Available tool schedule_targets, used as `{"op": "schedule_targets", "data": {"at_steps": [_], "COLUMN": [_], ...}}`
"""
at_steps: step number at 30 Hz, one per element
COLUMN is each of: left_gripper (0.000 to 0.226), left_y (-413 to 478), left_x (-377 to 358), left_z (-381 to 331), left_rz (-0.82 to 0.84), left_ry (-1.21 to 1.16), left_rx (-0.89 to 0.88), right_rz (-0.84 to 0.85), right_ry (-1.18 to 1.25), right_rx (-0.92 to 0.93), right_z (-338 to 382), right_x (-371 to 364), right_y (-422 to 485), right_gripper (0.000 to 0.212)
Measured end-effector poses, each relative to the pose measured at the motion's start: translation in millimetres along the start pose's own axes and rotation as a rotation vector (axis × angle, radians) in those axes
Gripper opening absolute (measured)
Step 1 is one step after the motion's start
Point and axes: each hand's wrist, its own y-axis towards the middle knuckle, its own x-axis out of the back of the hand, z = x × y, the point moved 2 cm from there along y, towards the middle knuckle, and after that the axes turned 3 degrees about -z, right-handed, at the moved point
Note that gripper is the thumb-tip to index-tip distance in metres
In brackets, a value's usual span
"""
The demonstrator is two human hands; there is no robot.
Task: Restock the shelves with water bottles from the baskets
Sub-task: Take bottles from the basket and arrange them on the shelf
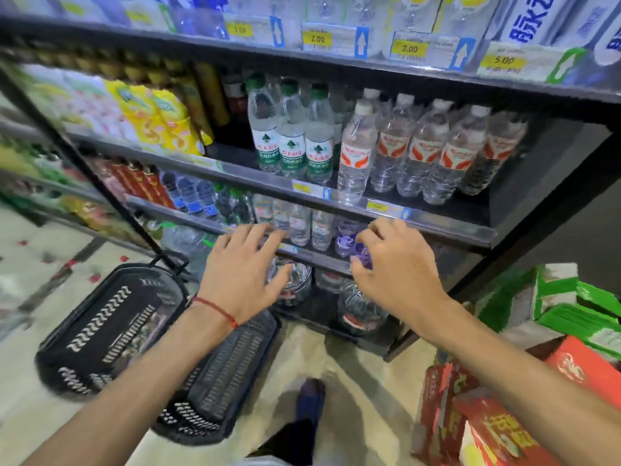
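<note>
Head view looks down a store aisle at dark metal shelves, with both arms stretched toward the lower rows. The left hand, with a red string bracelet on its wrist, has its fingers spread and nearly straight, holding nothing, in front of the small water bottles on the lower shelf. The right hand hovers beside it, fingers loosely curved and apart, in front of the purple-labelled bottles. One of these shows in the gap between thumb and fingers, but I cannot tell whether the hand touches it.

On the shelf above stand green-capped water bottles and, to their right, white-capped water bottles with red labels; one red-labelled bottle stands forward at the shelf edge. Large water jugs sit on the bottom shelf. Two black shopping baskets rest on the floor below the left arm, side by side. Red cartons and green cartons are stacked at the right.
</note>
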Motion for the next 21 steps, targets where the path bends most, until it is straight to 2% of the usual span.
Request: {"op": "schedule_targets", "data": {"at_steps": [7,12,21], "left_gripper": [0.059,0.058,0.058], "left_y": [-111.1,-169.5,-272.0], "left_x": [25.1,45.2,59.8], "left_z": [24.5,61.9,197.3], "left_rz": [0.093,0.11,0.165], "left_ry": [0.108,0.144,0.179], "left_rx": [0.181,0.303,0.416], "right_rz": [0.01,0.112,0.181], "right_ry": [0.051,0.055,-0.006], "right_rx": [0.175,0.305,0.4], "right_z": [70.5,140.2,303.4], "right_x": [-1.0,-8.5,-36.5], "right_y": [-30.8,-39.6,-35.9], "right_gripper": [0.036,0.038,0.042]}}
